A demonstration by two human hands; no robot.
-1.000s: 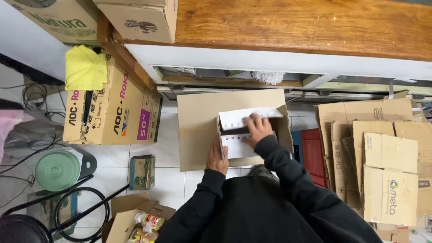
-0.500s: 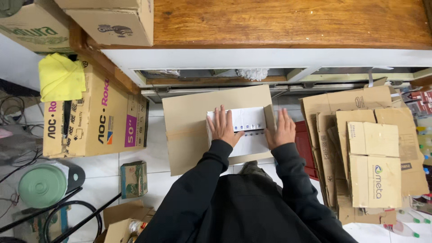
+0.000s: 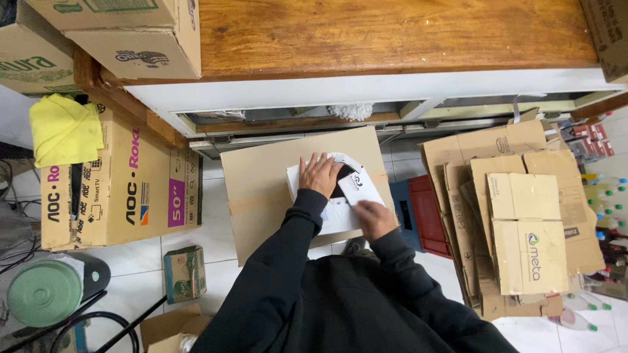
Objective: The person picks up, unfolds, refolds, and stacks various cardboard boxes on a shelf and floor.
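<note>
white floor tiles (image 3: pixel 131 255) run under a long wooden counter (image 3: pixel 392 33) with a white edge. flattened cardboard (image 3: pixel 523 216) leans in a stack at the right; a big printed carton (image 3: pixel 118 183) with a yellow cloth (image 3: pixel 62 127) on it stands left, a green lid (image 3: pixel 42 293) below it.

A white package (image 3: pixel 340 209) with a black patch lies on a plain brown carton (image 3: pixel 261 189); yellow cloth (image 3: pixel 64 127) nearby.

- Left hand (image 3: pixel 318 174) flat, fingers spread, pressing on white sheet (image 3: pixel 335 212) atop brown carton (image 3: pixel 261 189).
- Right hand (image 3: pixel 374 218) at the sheet's right edge, beside a small white card (image 3: pixel 360 188).
- Flattened cardboard stack (image 3: pixel 523 222) to the right.
- Yellow cloth (image 3: pixel 64 127) on big printed box (image 3: pixel 124 189), left.
</note>
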